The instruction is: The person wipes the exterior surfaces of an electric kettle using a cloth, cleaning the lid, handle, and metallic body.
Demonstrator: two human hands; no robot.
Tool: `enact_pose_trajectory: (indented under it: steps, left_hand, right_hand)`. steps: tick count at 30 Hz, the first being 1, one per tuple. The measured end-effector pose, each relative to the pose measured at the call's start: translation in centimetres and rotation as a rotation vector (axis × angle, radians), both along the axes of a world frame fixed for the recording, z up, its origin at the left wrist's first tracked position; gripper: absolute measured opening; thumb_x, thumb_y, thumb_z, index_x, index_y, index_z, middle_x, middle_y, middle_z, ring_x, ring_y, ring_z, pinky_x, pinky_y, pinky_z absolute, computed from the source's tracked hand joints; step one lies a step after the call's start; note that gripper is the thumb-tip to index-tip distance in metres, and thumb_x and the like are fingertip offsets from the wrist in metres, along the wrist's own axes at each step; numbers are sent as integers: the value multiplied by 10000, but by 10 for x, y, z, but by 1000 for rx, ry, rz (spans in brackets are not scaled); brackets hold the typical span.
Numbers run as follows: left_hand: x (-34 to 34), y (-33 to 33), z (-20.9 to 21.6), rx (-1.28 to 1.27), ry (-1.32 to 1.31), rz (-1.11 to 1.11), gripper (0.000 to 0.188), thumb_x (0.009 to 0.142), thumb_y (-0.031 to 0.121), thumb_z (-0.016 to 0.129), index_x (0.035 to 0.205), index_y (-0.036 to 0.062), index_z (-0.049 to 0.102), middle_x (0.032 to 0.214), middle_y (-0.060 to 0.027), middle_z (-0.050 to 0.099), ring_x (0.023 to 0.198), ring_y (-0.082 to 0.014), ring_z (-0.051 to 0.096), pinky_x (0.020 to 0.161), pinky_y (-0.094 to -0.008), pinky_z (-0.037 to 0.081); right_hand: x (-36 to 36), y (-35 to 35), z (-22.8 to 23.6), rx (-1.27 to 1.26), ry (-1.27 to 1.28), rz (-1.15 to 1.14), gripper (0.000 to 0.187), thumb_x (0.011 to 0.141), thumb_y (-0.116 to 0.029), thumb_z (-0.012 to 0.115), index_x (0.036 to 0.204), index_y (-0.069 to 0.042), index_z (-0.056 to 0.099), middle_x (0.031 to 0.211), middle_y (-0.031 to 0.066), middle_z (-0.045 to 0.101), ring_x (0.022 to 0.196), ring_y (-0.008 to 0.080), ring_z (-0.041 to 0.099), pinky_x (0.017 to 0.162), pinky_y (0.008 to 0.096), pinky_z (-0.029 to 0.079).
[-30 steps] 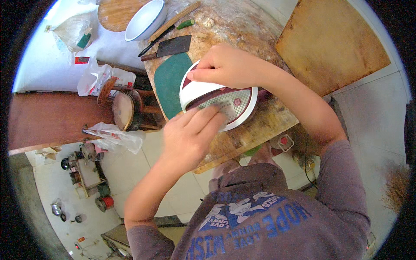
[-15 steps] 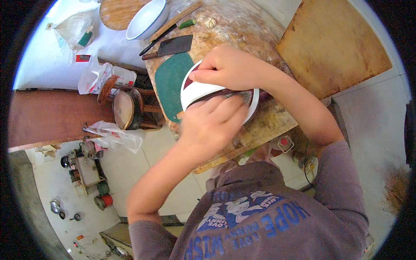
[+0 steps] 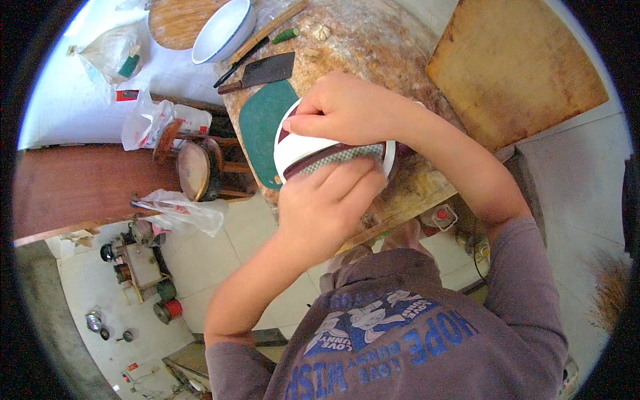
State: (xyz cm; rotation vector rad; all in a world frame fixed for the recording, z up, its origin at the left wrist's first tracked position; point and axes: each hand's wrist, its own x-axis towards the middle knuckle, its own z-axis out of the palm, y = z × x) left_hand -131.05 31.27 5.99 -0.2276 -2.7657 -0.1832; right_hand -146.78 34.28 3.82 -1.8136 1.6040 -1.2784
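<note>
A round, white-rimmed piece (image 3: 288, 152) with a maroon inner surface and a white band across it is at the table's near side. A grey-green checked strip (image 3: 340, 155) shows along the band. My right hand (image 3: 347, 110) is closed over its far edge, thumb pressed on the white part. Against the near part sits my left hand (image 3: 330, 203), fingers curled and slightly blurred. Its fingertips are hidden, and what they grip cannot be made out. Partly under the piece lies a dark green mat (image 3: 257, 130).
Beyond the mat lie a cleaver (image 3: 268, 70), a rolling pin (image 3: 270, 32), a cut cucumber (image 3: 286, 35) and a garlic bulb (image 3: 322, 32). A white bowl (image 3: 223, 32) stands at the far left. A wooden stool (image 3: 193, 171) and plastic bags (image 3: 180, 208) are left of the table (image 3: 360, 40).
My left hand has shifted slightly down and right across the white-rimmed piece, uncovering more of the checked strip. My right hand keeps its grip on the far edge.
</note>
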Motion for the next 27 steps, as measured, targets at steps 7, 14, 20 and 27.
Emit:
enact_pose_trajectory:
  steps: [7, 14, 20, 27]
  left_hand:
    - [-13, 1, -5, -15, 50, 8, 302, 591, 33, 576, 871, 119, 649, 914, -35, 640, 701, -185, 623, 565, -291, 504]
    - [8, -3, 3, -10, -20, -6, 292, 601, 64, 574, 883, 108, 632, 910, -31, 621, 691, -175, 610, 554, -286, 494]
    - [9, 5, 4, -26, -10, 92, 304, 598, 61, 603, 891, 126, 654, 929, -31, 649, 651, -174, 618, 539, -289, 502]
    - [-3, -1, -4, 24, 62, 40, 290, 615, 37, 596, 881, 135, 656, 920, -19, 648, 655, -181, 621, 541, -297, 502]
  right_hand:
    - [1, -5, -3, 1, -26, -12, 330, 817, -277, 544, 673, 15, 597, 540, 183, 496, 451, 245, 426, 479, 369, 367]
    - [1, -3, 0, 1, 27, -3, 292, 814, -283, 539, 761, -19, 652, 562, 176, 524, 476, 284, 439, 496, 368, 383]
    - [3, -3, 2, 4, 1, -22, 332, 778, -291, 526, 646, 5, 596, 568, 210, 527, 506, 343, 512, 519, 415, 420]
    - [0, -4, 3, 70, 40, 10, 279, 820, -278, 533, 838, -39, 675, 610, 173, 569, 506, 257, 521, 518, 348, 416]
